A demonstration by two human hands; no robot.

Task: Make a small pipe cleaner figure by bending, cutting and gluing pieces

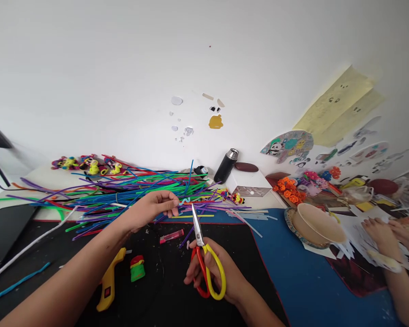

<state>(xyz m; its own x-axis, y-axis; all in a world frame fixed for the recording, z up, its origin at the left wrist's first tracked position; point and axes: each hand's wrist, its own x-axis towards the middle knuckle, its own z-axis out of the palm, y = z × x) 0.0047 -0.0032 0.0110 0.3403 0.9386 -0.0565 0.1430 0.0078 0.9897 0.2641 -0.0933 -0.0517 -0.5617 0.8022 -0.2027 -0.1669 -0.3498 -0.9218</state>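
You're pinching one curly blue bit (186, 200) of pipe cleaner in your left hand (153, 206), fingertips closed on it, just in front of the pile (136, 190). Way too many sticks in there to count. Your right hand (221, 274) is gripping one pair of scissors (198, 229), fingers through both loops, tip pointing up just beside the bit. One lighter (171, 236), one glue gun (109, 280) and one bottle (226, 165) are sitting around. Another person's two hands (383, 231) are resting far right.
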